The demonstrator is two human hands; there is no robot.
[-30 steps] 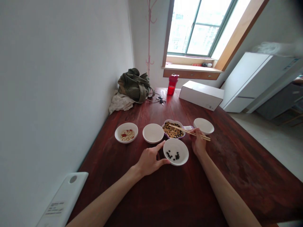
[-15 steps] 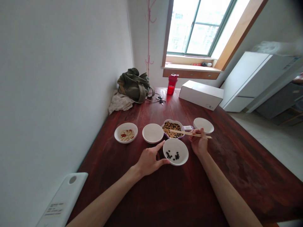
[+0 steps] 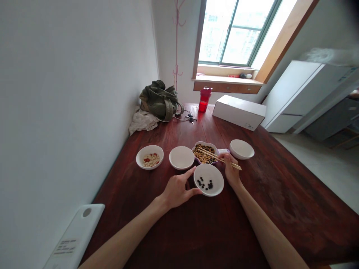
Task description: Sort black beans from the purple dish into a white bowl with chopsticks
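Note:
My left hand [image 3: 179, 187] grips the left rim of a white bowl [image 3: 214, 175] between thumb and fingers. Several black beans [image 3: 210, 184] lie in the bottom of that bowl. My right hand [image 3: 231, 170] is closed around a pair of wooden chopsticks [image 3: 221, 160]. Their tips reach into a purple-rimmed, flower-shaped dish [image 3: 195, 161] with a handle, just behind the held bowl. Mixed yellow and black beans [image 3: 201, 156] fill the dish; whether the tips pinch one is too small to tell.
Left of the dish stand an empty white bowl [image 3: 181, 158] and a bowl [image 3: 139, 161] of pale and red pieces. Another white bowl [image 3: 241, 149] sits right. Farther back are a green bag [image 3: 157, 99], keys [image 3: 191, 118], a red bottle [image 3: 205, 100] and a white box [image 3: 238, 112].
My right hand has come slightly left and nearer to me. The chopsticks now slant more steeply, with their tips farther back among the beans. My left hand stays on the bowl.

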